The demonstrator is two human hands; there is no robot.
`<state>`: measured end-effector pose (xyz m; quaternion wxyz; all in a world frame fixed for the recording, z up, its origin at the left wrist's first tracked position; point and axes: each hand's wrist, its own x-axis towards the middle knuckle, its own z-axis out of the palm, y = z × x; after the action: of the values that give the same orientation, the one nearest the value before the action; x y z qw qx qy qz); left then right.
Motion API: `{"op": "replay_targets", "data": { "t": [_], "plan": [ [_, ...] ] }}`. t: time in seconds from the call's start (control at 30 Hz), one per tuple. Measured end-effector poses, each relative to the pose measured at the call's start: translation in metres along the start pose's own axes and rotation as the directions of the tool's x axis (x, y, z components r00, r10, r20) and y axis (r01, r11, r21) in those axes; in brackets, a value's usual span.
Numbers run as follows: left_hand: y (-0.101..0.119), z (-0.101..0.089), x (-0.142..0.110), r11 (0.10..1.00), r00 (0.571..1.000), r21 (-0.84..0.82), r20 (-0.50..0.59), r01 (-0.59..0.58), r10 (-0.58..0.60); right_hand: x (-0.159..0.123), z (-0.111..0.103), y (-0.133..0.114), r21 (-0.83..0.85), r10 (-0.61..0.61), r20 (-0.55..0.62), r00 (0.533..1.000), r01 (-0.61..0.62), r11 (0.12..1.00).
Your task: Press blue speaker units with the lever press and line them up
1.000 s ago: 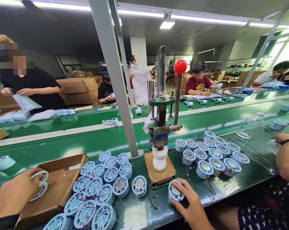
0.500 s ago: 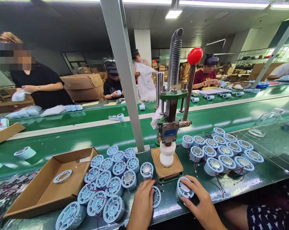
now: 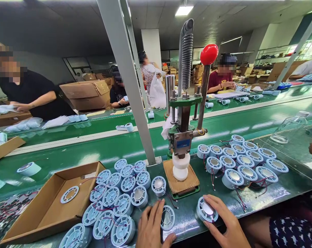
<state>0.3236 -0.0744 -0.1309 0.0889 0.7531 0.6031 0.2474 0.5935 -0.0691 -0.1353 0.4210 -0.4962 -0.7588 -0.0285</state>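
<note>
From the head camera, the person is sitting at a green table (image 3: pixel 280 187) with a hand press (image 3: pixel 183 137) standing in the middle.

The left hand (image 3: pixel 152 229) is touching a flat round grille (image 3: pixel 167 217) that is leaning on its edge just in front of the press. The fingers are spread apart and lying against it, not squeezed around it.

The right hand (image 3: pixel 227 224) is resting on a light blue round part (image 3: pixel 207 210) on the table, right of the press base. The fingers are curled loosely over its far side, with the thumb underneath. The part has a shiny metal middle and looks like a small drum.

The wooden pad (image 3: pixel 181 182) under the press is holding only a white block (image 3: pixel 180 167); no blue part is sitting there.

It seems the work is partly done. A pile of blue parts (image 3: pixel 114 199) with thin wires is waiting on the left, beside a cardboard box (image 3: pixel 50 206) with one ring in it. Another group of blue parts (image 3: pixel 243 160) is sitting in neat rows on the right, maybe finished.

Other people are working across the belt.
</note>
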Motion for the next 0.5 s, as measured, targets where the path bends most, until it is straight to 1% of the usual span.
{"op": "replay_targets", "data": {
  "t": [0.07,0.13,0.17,0.2,0.23,0.3,0.33,0.37,0.4,0.5],
  "plan": [
    [0.004,-0.005,-0.001,0.995,0.999,-0.101,-0.026,0.022,-0.025,-0.005,0.011,-0.007,-0.009,0.045,-0.012,0.999,-0.045,0.999],
    [0.013,-0.008,0.0,0.969,0.996,-0.247,-0.069,0.03,-0.049,-0.011,0.028,-0.017,0.087,0.113,0.014,0.993,-0.114,0.99],
    [0.019,-0.008,0.001,0.954,0.996,-0.301,-0.084,0.01,-0.037,-0.013,0.037,-0.023,0.147,0.141,0.037,0.989,-0.145,0.978],
    [0.025,-0.007,0.003,0.945,0.996,-0.327,-0.091,-0.032,0.002,-0.015,0.046,-0.029,0.196,0.167,0.052,0.985,-0.174,0.965],
    [0.032,-0.006,0.006,0.944,0.994,-0.319,-0.095,-0.087,0.06,-0.016,0.055,-0.033,0.228,0.186,0.055,0.981,-0.194,0.954],
    [0.042,-0.001,0.013,0.951,0.977,-0.224,-0.072,-0.211,0.2,-0.017,0.067,-0.04,0.243,0.214,0.05,0.976,-0.22,0.945],
    [0.046,0.001,0.017,0.956,0.971,-0.173,-0.059,-0.238,0.231,-0.017,0.072,-0.042,0.252,0.226,0.047,0.973,-0.231,0.94],
    [0.048,0.003,0.02,0.961,0.972,-0.144,-0.052,-0.235,0.23,-0.017,0.075,-0.043,0.262,0.242,0.041,0.969,-0.244,0.934],
    [0.05,0.005,0.022,0.968,0.978,-0.142,-0.052,-0.206,0.201,-0.017,0.077,-0.044,0.274,0.262,0.034,0.965,-0.261,0.926],
    [0.051,0.008,0.024,0.972,0.994,-0.222,-0.085,-0.079,0.062,-0.018,0.081,-0.044,0.324,0.322,0.023,0.947,-0.311,0.893]
  ]
}}
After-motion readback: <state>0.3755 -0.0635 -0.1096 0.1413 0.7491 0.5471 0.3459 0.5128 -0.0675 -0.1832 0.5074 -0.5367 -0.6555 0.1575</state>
